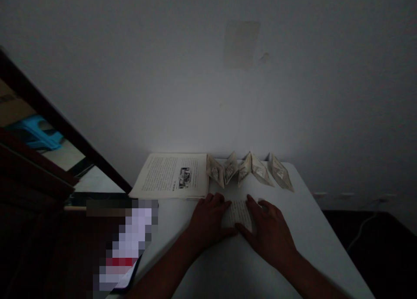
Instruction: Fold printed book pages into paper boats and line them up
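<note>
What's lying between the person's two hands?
In the head view, a piece of printed paper lies between the left hand and the right hand, with both touching it.

The left forearm [166, 263] and right forearm [306, 271] extend forward and converge. The left hand [210, 221] is palm down, thumb and index finger spread apart and directed inward, remaining fingers bent. The right hand [270, 229] is palm down, thumb and index finger likewise spread. The thumb tips lie close together.
</note>
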A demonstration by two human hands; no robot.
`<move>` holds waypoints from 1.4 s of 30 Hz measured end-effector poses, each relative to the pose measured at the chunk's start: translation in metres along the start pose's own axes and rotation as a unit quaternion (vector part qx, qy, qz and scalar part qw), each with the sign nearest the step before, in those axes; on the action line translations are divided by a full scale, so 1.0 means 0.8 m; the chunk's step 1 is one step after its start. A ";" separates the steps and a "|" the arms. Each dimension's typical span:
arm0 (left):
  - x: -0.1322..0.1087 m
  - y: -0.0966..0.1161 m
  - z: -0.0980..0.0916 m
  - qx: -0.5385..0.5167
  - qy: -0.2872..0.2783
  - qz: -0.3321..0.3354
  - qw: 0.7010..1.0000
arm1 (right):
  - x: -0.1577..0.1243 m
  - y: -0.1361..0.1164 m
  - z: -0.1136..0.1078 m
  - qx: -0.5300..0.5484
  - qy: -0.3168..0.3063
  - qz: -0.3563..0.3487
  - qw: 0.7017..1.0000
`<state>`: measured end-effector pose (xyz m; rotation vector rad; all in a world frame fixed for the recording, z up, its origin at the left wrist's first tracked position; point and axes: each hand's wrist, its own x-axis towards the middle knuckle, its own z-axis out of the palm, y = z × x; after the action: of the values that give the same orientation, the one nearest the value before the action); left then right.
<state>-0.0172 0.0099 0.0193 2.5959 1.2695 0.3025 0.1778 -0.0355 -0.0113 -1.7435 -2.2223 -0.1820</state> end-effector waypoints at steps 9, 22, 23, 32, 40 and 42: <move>-0.001 -0.002 0.002 -0.010 0.004 -0.003 1.000 | -0.005 0.017 0.002 -0.039 -0.003 0.063 0.997; -0.001 -0.002 0.007 -0.062 0.016 0.061 0.996 | -0.005 0.031 0.012 0.035 0.002 0.010 0.999; -0.001 -0.002 0.007 -0.065 0.017 0.066 0.996 | -0.004 0.032 0.010 0.042 0.001 0.005 0.999; -0.002 -0.004 0.004 -0.090 0.066 0.087 0.990 | -0.003 0.050 -0.004 0.199 -0.001 -0.008 0.980; 0.003 -0.006 0.007 -0.095 0.076 0.095 0.988 | -0.001 0.057 -0.006 0.250 -0.007 -0.083 0.965; 0.004 -0.009 0.008 -0.129 0.095 0.101 0.982 | 0.000 0.059 -0.003 0.280 0.003 -0.095 0.955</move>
<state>-0.0189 0.0156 0.0109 2.5177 0.9464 0.7173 0.2241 -0.0243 -0.0133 -1.2239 -2.1509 0.3685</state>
